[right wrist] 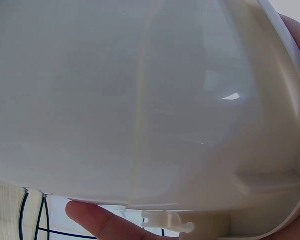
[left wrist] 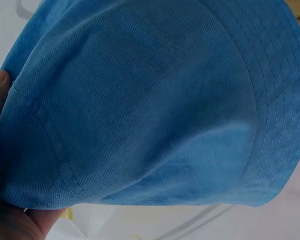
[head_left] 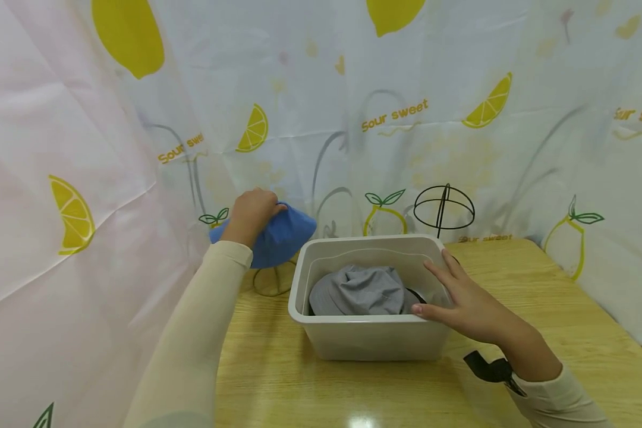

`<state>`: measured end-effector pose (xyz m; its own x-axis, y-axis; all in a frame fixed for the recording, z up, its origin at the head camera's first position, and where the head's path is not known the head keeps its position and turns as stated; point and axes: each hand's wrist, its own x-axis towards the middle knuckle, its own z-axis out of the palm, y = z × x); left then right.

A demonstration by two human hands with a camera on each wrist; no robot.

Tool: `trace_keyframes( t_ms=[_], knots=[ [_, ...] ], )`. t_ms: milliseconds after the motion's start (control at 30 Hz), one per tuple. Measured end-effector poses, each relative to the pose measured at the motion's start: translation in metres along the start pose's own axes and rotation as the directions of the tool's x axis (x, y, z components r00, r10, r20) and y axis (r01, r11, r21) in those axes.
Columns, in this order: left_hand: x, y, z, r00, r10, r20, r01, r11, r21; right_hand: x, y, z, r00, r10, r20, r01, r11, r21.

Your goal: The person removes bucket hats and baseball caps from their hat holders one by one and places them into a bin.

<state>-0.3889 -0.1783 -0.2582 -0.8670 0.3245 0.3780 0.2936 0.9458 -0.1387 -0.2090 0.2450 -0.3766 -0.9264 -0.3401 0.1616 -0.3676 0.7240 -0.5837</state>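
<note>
My left hand [head_left: 254, 215] grips the crown of a blue bucket hat [head_left: 285, 236] at the left. In the left wrist view, the hat's stitched brim points away from the fingers and hides part of them. Beneath the hat shows the round base of a wire hat stand [head_left: 273, 283]; its top is hidden. A pale plastic bin [head_left: 377, 339] stands right of it with a grey hat [head_left: 361, 291] lying inside. My right hand [head_left: 460, 297] rests across the bin's right front corner, fingers spread and fairly straight, thumb over the front rim. In the right wrist view, fingertips show along the bin's edge.
A second wire hat stand [head_left: 444, 208], bare and dark, rises behind the bin's right back corner. The wooden table [head_left: 562, 333] carries all of these. A lemon-print curtain [head_left: 321, 119] hangs close behind the table and along both sides. A black strap piece [head_left: 489, 367] sits at the right wrist.
</note>
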Motion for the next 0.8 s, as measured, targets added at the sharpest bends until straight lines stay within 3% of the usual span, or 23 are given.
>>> trace_keyframes(
  t_ms=[200,433,800],
  knots=[
    [-0.003,-0.004,0.003,1.0,-0.012,-0.01,0.011,0.992,-0.123,-0.001,-0.001,0.0,1.0,-0.005,-0.004,0.005,1.0,0.001],
    [-0.002,-0.018,0.001,0.998,-0.044,0.046,0.056,0.95,-0.308,0.0,0.0,0.002,1.0,-0.006,-0.01,0.006,1.0,-0.002],
    [0.001,-0.03,-0.004,0.987,-0.084,0.136,0.132,0.908,-0.397,0.0,0.0,0.002,1.0,-0.01,-0.014,0.01,1.0,-0.003]
  ],
)
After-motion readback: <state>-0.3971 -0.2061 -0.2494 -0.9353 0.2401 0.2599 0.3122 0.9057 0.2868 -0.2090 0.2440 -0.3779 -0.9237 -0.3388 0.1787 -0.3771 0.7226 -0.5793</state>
